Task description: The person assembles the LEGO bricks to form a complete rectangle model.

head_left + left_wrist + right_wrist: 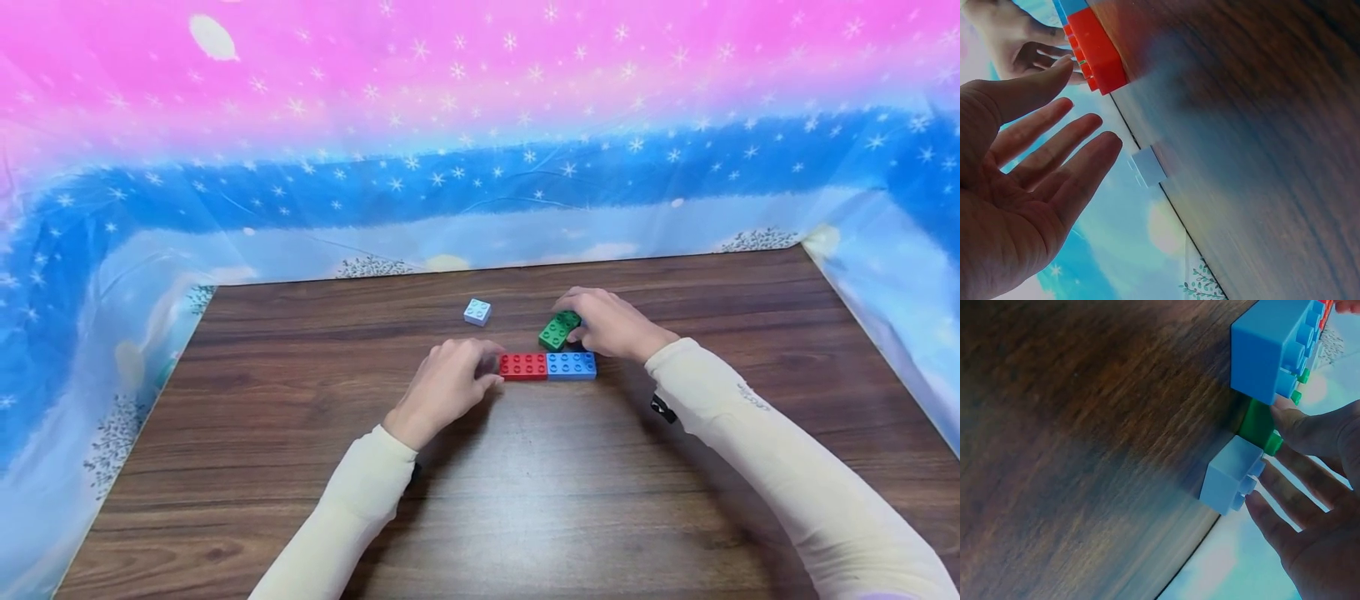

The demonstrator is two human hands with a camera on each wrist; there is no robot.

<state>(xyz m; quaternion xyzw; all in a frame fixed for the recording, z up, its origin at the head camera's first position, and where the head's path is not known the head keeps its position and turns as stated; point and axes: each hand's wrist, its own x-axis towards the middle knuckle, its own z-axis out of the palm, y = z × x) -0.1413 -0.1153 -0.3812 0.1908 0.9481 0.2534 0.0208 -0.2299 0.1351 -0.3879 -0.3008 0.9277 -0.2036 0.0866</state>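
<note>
A red brick [523, 367] and a blue brick [572, 366] lie end to end on the table. At the red one's left end is my left hand [447, 383], fingers spread and loosely bent, nothing between them in the left wrist view. Just beyond the row, my right hand [617, 323] pinches a green brick [557, 332], thumb on the near side and fingers over the far side. In the right wrist view a small light blue brick [1230, 475] stands beside the green one, close to the fingertips; the hand hides it from the head view.
A small pale square brick [477, 312] sits farther back, left of the green one. The dark wooden table [517, 508] meets a patterned cloth [480, 192] hanging at the back and sides.
</note>
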